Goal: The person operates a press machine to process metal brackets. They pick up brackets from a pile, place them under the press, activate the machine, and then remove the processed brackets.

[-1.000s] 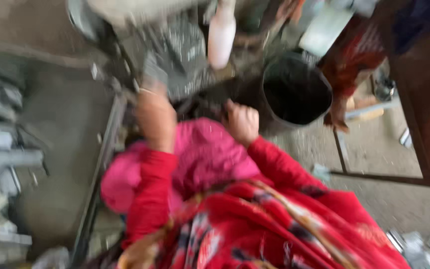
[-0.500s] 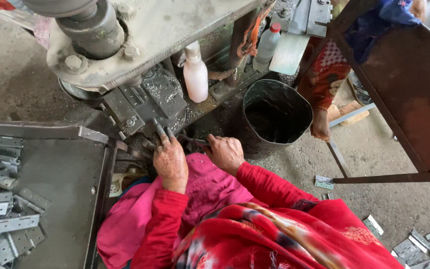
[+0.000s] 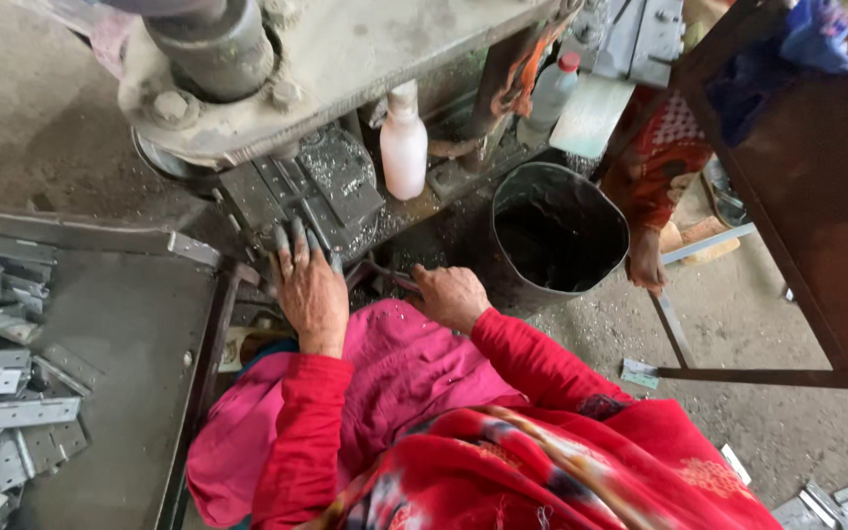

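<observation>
Left hand (image 3: 311, 290) flat against press die block (image 3: 331, 191), right hand (image 3: 451, 294) just beside

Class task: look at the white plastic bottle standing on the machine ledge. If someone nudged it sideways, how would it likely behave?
The white bottle is tall and narrow, standing upright, so it would probably tip rather than slide. Being plastic, it likely feels light. The grimy ledge beneath may grip its base.

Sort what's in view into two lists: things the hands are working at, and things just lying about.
In hand:
left hand, fingers spread on the press die block
right hand, at the dark metal part under the press

Lying about:
white bottle
black bucket
metal hinge plates on the tray
clear bottle
</observation>
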